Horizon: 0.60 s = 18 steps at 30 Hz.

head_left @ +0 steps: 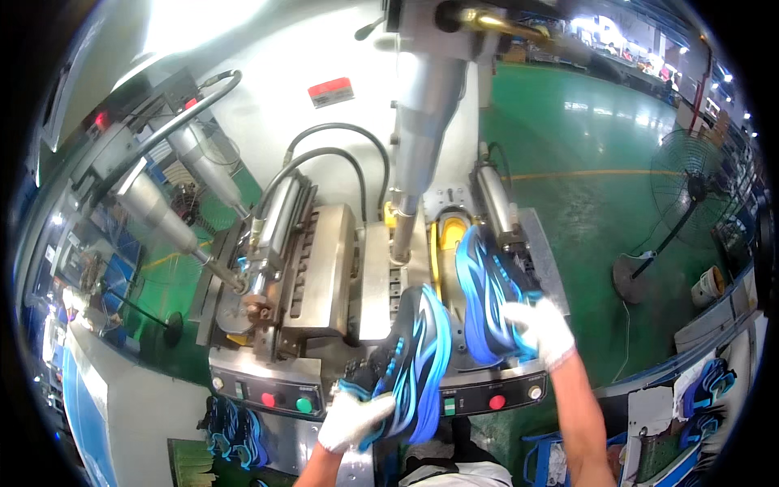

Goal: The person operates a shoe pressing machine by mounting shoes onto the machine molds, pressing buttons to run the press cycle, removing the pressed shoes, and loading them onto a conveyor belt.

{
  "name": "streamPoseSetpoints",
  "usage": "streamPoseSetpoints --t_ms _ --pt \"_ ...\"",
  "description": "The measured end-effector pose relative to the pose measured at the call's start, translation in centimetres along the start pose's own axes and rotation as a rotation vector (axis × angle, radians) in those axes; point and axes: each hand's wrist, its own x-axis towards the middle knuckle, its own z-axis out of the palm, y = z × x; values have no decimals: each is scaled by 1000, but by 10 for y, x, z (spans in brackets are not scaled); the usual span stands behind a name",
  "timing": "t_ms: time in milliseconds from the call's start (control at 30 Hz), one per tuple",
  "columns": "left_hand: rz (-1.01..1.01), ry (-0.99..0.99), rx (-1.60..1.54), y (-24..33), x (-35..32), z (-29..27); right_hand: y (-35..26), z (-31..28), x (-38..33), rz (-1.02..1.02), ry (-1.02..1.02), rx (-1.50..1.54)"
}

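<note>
My left hand [355, 422], in a white glove, is closed on the heel end of a blue and black sneaker [420, 369]. Its toe points up toward the machine [324, 268] and its wavy blue sole side faces right. Higher and to the right, my right hand [542, 331], gloved as well, grips a second sneaker [480, 300] of the same pattern near its heel. That shoe's toe reaches close to a yellow pad [454, 233] on the machine's right station. Some of the fingers of both hands are hidden by the shoes.
Metal cylinders, including a tall central ram [422, 122], stand over the machine. Along its front edge runs a panel with a green button [304, 405] and a red button [497, 402]. More sneakers [235, 430] lie low left; others [704, 394] sit on a right-hand rack. A fan [690, 183] stands right.
</note>
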Motion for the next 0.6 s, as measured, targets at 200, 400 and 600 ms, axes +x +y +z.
streamPoseSetpoints --t_ms 200,400,600 --pt "-200 184 -86 -77 -179 -50 0 85 232 -106 154 -1168" --pt "-1069 595 322 -198 -301 -65 3 159 242 -138 67 -1208" --pt "-945 999 172 -317 -262 -44 52 54 319 -186 -155 -570"
